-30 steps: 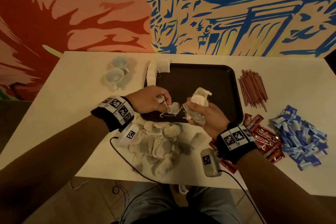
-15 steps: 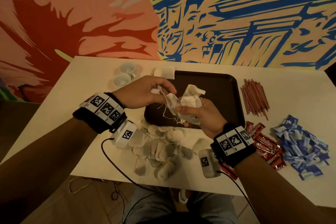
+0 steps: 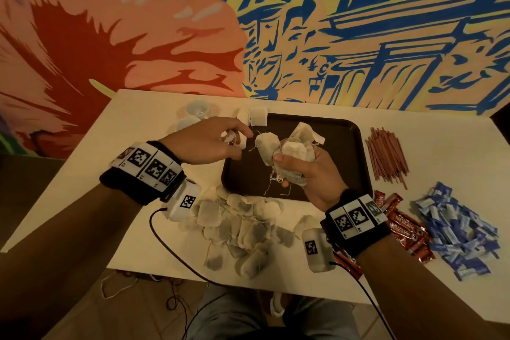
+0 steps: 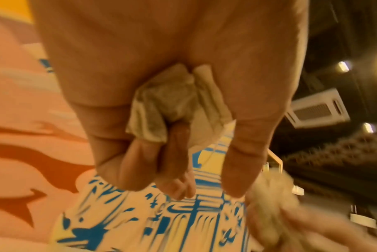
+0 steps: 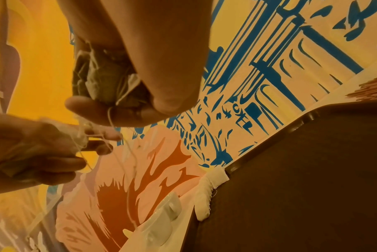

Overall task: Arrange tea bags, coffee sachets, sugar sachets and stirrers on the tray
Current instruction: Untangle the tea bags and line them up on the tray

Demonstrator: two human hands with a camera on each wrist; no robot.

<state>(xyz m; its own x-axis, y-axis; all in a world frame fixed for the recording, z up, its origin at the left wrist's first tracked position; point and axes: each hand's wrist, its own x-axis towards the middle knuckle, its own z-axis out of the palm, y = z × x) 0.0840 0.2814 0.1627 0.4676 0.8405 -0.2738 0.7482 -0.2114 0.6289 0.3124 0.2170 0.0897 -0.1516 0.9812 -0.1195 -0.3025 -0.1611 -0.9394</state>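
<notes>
Above the dark tray [image 3: 347, 132], my right hand [image 3: 309, 171] grips a bunch of tea bags [image 3: 296, 149] with strings hanging down. My left hand [image 3: 218, 143] holds a tea bag [image 4: 163, 105] in its curled fingers and pinches a string leading to one bag [image 3: 266, 143] at the edge of the bunch. A row of tea bags [image 3: 255, 116] stands at the tray's far left corner. Loose tea bags [image 3: 242, 226] lie heaped on the table below the hands. Brown stirrers [image 3: 386, 157], red coffee sachets [image 3: 408, 226] and blue sugar sachets [image 3: 458, 226] lie right of the tray.
Two small white cups [image 3: 194, 116] stand left of the tray's far corner. The white table [image 3: 132, 130] ends at a painted wall behind. Sensor cables hang from both wrists over the table's near edge.
Both hands have risen and moved toward the tray's middle. My left hand has pulled leftward away from the bunch, drawing one tea bag out by its string.
</notes>
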